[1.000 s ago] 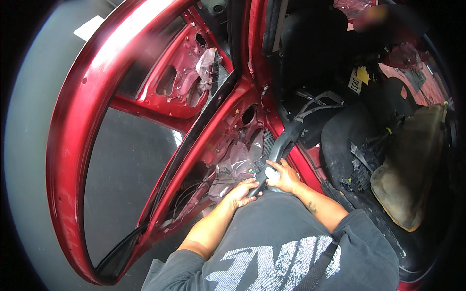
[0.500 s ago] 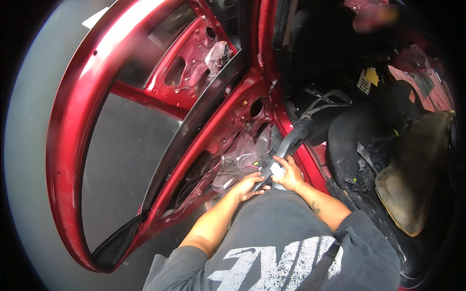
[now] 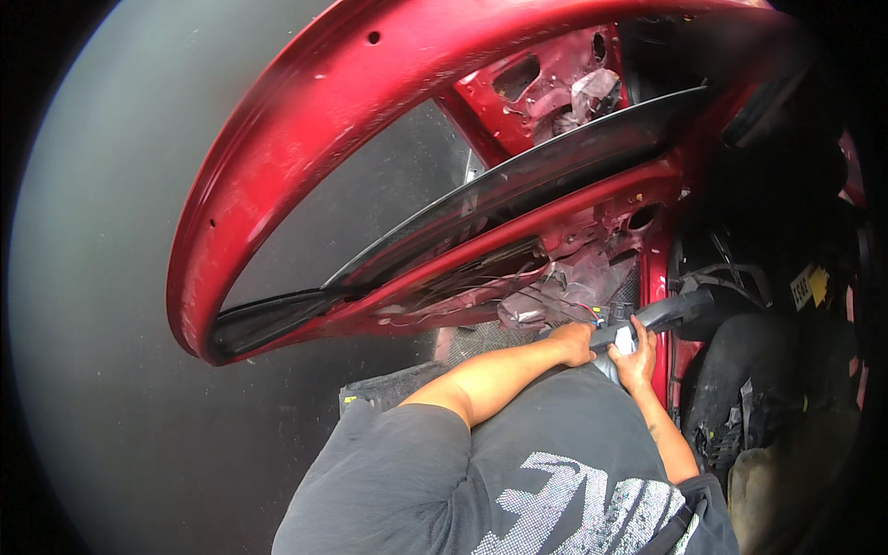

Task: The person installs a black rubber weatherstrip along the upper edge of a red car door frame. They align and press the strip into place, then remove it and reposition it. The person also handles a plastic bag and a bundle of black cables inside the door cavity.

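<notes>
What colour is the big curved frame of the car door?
The door frame is shiny red, best seen in the head view.

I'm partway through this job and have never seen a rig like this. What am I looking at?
No machine: these are a person's bare hands, viewed from above by a wide fisheye camera on their head, so straight edges curve. The left hand holds one end of a long, dark grey plastic strip; the right hand grips it farther along, with something small and white, unclear what, between thumb and fingers. Beyond stands an open, glossy red metal car door, crumpled clear plastic film on its inner side.
</notes>
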Demonstrator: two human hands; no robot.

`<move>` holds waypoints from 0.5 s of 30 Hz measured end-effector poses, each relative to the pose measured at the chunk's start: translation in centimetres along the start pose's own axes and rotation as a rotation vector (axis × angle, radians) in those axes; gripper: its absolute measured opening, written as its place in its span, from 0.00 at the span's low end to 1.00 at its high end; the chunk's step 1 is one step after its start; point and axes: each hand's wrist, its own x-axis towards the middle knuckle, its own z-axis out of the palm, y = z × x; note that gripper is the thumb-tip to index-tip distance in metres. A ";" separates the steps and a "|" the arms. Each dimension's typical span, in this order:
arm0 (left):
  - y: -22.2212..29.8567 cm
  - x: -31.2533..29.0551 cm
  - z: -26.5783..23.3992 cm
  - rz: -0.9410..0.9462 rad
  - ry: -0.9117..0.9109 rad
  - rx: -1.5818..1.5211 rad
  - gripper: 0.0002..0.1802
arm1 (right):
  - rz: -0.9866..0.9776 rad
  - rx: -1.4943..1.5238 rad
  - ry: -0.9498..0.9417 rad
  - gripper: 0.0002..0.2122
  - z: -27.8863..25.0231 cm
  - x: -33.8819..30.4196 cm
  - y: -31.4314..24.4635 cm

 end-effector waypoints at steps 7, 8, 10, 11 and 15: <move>-0.5 -0.2 0.6 0.014 0.033 -0.012 0.39 | -0.059 0.003 0.024 0.43 0.1 0.1 -0.1; -0.5 -0.1 0.7 0.014 0.037 -0.011 0.39 | -0.056 0.004 0.029 0.43 0.1 0.0 -0.1; -0.7 -0.1 0.8 0.009 0.045 -0.006 0.39 | -0.049 0.005 0.039 0.43 0.3 0.0 -0.1; -0.6 0.1 1.0 0.009 0.046 -0.005 0.40 | -0.052 0.009 0.038 0.43 0.3 0.0 0.0; -0.6 0.2 1.2 0.011 0.050 -0.008 0.43 | -0.057 0.025 0.022 0.43 0.3 0.1 0.2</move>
